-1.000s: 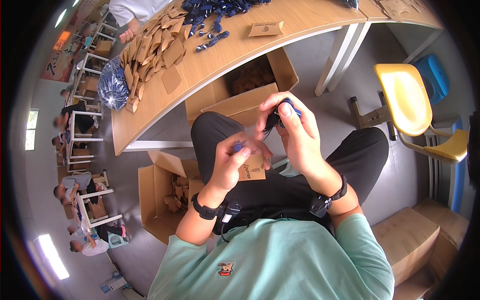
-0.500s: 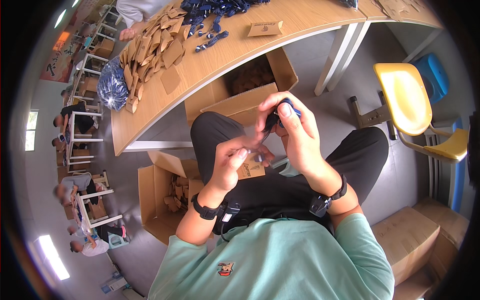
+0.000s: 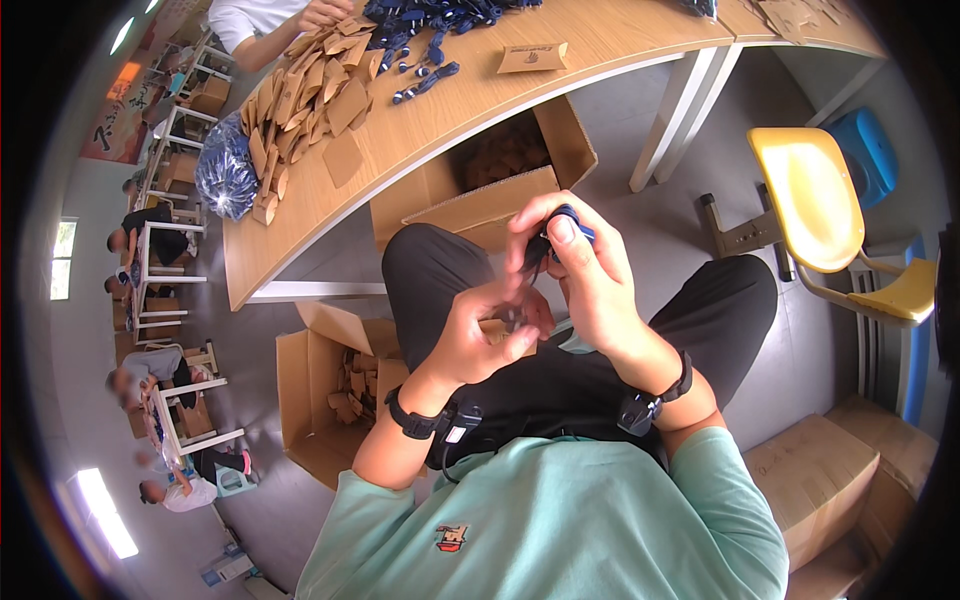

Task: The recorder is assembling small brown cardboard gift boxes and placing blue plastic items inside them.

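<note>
My right hand (image 3: 590,270) is closed around a coiled bundle of dark blue cord (image 3: 568,214), its thumb pressing on the loops. Dark strands hang from the bundle toward my left hand (image 3: 485,330), which is just below and to the left. The fingers of my left hand are curled and blurred by motion; a small greyish piece shows among them, too smeared to name. Behind that hand, over my lap, a flat brown cardboard piece is mostly covered.
A wooden table (image 3: 440,110) ahead holds piled brown pillow boxes (image 3: 300,95), blue cords (image 3: 425,50) and one folded box (image 3: 532,57). Open cartons stand under it (image 3: 480,200) and left of my legs (image 3: 310,400). A yellow chair (image 3: 805,190) is right. Another person reaches over the pile.
My left hand has risen slightly and turned, now covering the brown cardboard piece that showed before. My right hand stays almost in place. The other person's arm has moved over the box pile.
</note>
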